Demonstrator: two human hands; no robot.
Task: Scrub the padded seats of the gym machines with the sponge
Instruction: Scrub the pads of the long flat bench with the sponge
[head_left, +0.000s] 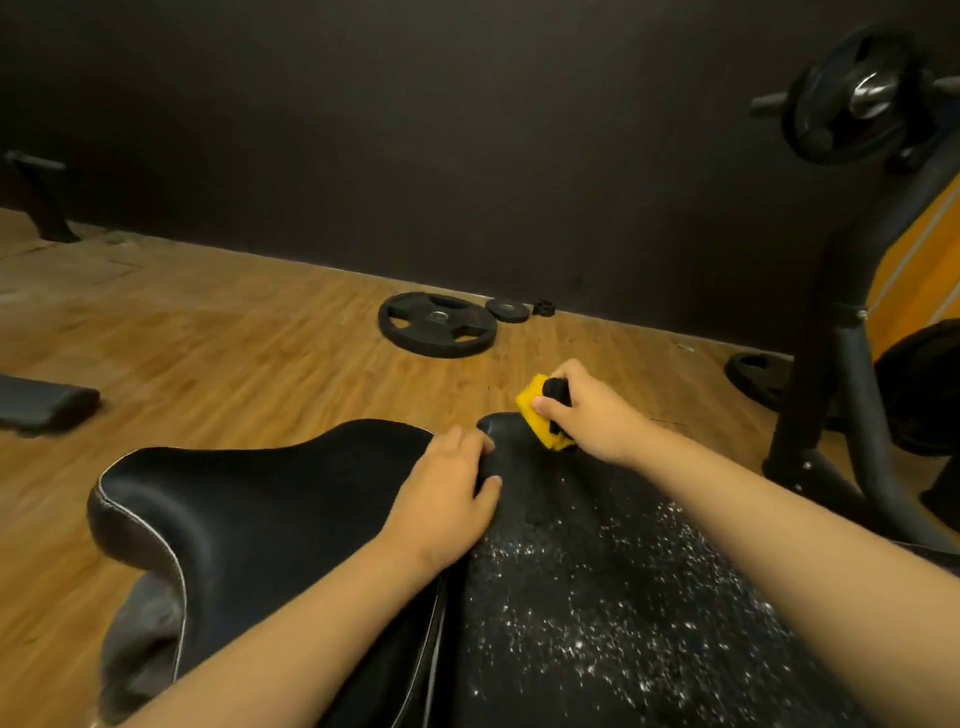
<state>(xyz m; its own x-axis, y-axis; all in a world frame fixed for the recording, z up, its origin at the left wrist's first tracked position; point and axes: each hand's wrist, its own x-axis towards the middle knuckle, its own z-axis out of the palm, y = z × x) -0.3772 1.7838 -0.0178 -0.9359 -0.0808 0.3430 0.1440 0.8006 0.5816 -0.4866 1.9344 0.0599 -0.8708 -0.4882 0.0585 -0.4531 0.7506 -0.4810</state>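
Note:
A black padded seat (249, 509) with white piping fills the lower middle of the head view. Beside it on the right lies a second black pad (613, 597), speckled with white foam. My right hand (592, 410) grips a yellow sponge with a black scouring side (537, 413) and holds it against the far tip of the speckled pad. My left hand (447, 493) rests on the seam between the two pads, fingers curled over the edge of the speckled one.
A large weight plate (436, 325) and a small one (507, 309) lie on the wooden floor by the dark wall. A black machine frame (852, 338) with a loaded plate (857, 93) stands at the right. Another pad (47, 408) sits far left.

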